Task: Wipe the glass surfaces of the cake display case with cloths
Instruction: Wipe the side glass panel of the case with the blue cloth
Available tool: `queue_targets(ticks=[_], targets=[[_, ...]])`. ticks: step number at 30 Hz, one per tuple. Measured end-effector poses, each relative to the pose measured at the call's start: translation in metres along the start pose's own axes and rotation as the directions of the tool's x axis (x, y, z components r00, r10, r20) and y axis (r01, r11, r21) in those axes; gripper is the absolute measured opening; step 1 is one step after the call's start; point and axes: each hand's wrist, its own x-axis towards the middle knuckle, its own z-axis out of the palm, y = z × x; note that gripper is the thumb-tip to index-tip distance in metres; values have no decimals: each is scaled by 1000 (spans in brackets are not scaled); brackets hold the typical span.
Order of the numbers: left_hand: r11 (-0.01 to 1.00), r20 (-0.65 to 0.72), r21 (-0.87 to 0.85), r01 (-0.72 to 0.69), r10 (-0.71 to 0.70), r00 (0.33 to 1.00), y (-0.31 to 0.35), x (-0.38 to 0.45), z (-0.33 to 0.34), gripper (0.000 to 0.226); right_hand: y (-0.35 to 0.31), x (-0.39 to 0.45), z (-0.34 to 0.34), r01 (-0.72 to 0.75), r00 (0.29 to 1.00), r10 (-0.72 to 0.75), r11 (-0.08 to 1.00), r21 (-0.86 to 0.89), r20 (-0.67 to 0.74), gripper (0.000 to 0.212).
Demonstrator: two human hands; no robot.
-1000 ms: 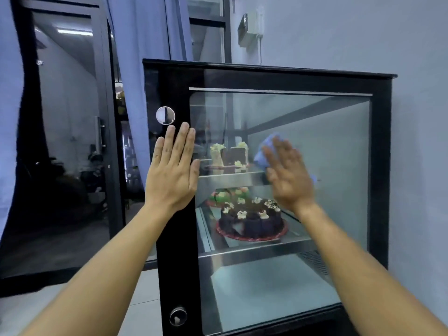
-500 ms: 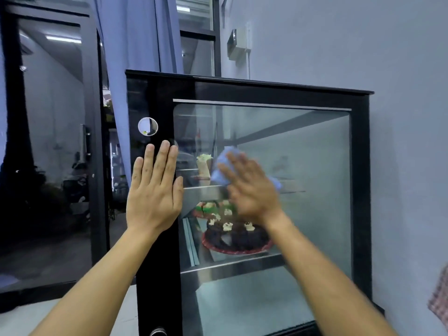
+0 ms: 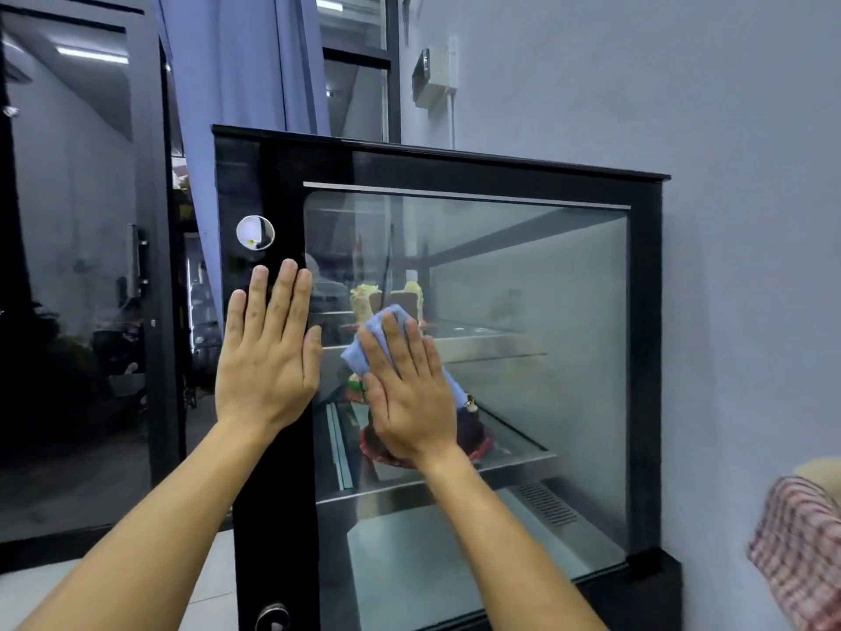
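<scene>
**Steadily braced, one palm wipes the pane**

Flat and straight-fingered, the right hand (image 3: 412,396) presses a blue cloth (image 3: 364,346) against the glass (image 3: 523,311) of the display case (image 3: 455,163); nothing is pinched, so this open-palm grip likely spreads pressure evenly. The cloth sits at the pane's left-middle, in front of a dark cake (image 3: 473,432) on the lower shelf. Just beside it, the left hand (image 3: 268,352) lies flat on the black frame (image 3: 273,494), fingers straight, holding nothing, probably steadying the case against the push. A checked cloth (image 3: 801,548) shows at the far right edge.
</scene>
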Motion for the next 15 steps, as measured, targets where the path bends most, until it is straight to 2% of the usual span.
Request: queue_targets(ticks=[1, 2, 3, 4, 5, 6, 7, 8, 9, 10, 11, 12, 13, 14, 15], targets=[[1000, -5, 5, 1, -1, 1000, 0, 0, 1, 66, 26, 26, -10, 88, 996, -88, 995, -38, -2, 53], [1000, -7, 15, 2, -2, 1000, 0, 0, 1, 66, 59, 46, -18, 97, 995, -100, 992, -78, -29, 52], [1000, -9, 21, -1, 1, 1000, 0, 0, 2, 66, 96, 57, -25, 4, 996, -12, 996, -94, -83, 52], [1000, -14, 18, -4, 4, 1000, 0, 1, 2, 66, 134, 57, -33, -161, 978, 147, 983, -89, -148, 52], [1000, -16, 10, -3, 3, 1000, 1, 1, 2, 66, 165, 47, -44, -347, 921, 329, 936, -53, -208, 53], [1000, -11, 3, 2, -2, 1000, 2, 1, 1, 66, 186, 27, -51, -530, 817, 519, 848, 26, -252, 55], [1000, -5, -2, 5, -5, 1000, 1, 0, 2, 66, 196, 3, -53, -704, 646, 709, 697, 138, -284, 58], [1000, -4, -4, 7, -7, 1000, 1, -1, 3, 66, 191, -22, -50, -835, 414, 864, 486, 258, -287, 62], [1000, -8, 3, 17, -17, 1000, 1, -1, 4, 65, 169, -39, -41, -899, 215, 939, 297, 321, -267, 65], [1000, -10, 8, 29, -29, 1000, 2, -1, 4, 65, 135, -49, -31, -921, 114, 963, 195, 337, -245, 66], [999, -10, 10, 38, -38, 999, 4, -1, 4, 64, 94, -50, -20, -915, 140, 958, 222, 337, -249, 65], [999, -4, 8, 42, -42, 999, 8, -1, 4, 64, 54, -46, -7, -879, 302, 915, 376, 293, -269, 63], [999, 10, 2, 32, -32, 999, 12, -3, 4, 65, 19, -42, 6, -782, 545, 803, 591, 200, -242, 61], [1000, 24, -1, 14, -14, 1000, 16, -6, 4, 65, -2, -36, 13, -607, 769, 614, 789, 99, -177, 59], [1000, 33, -3, -3, 3, 999, 20, -8, 5, 66, -4, -25, 12, -368, 925, 370, 929, 36, -92, 57]])
